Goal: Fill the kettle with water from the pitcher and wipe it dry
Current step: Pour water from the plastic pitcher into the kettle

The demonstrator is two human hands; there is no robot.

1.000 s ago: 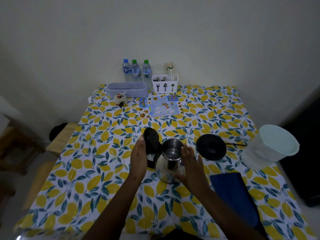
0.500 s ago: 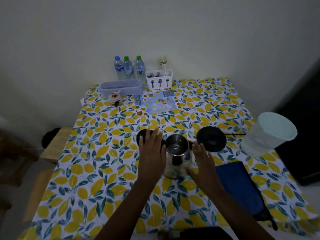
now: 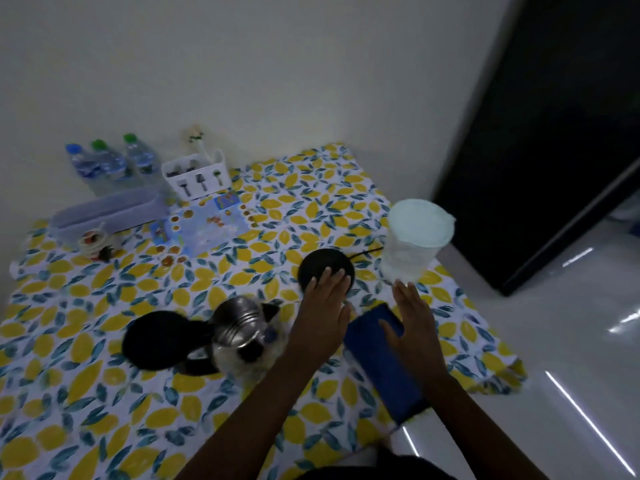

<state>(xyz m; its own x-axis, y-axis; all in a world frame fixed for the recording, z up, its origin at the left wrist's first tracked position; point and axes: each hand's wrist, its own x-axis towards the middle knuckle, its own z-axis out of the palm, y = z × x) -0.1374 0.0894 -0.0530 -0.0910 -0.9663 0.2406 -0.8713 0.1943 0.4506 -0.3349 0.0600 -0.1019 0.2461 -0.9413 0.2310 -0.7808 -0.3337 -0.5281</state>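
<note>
The steel kettle (image 3: 239, 332) stands on the lemon-print tablecloth (image 3: 104, 393) with its black lid (image 3: 161, 339) flipped open to the left. A clear pitcher (image 3: 414, 249) with a pale lid sits at the table's right edge. My left hand (image 3: 323, 306) hovers open, fingers spread, just right of the kettle and over the near rim of the black kettle base (image 3: 325, 268). My right hand (image 3: 412, 320) is open, held over the folded blue cloth (image 3: 375, 358), fingertips a short way below the pitcher. Neither hand holds anything.
Three water bottles (image 3: 110, 164), a white cutlery caddy (image 3: 197, 178), a grey tray (image 3: 107, 213) and a printed mat (image 3: 204, 225) line the far side by the wall. The base's cord (image 3: 367, 252) runs toward the pitcher. A dark door (image 3: 554, 133) stands to the right.
Both hands have left the kettle and moved right, toward the base and pitcher. The view has swung right. The kettle lid now lies fully open.
</note>
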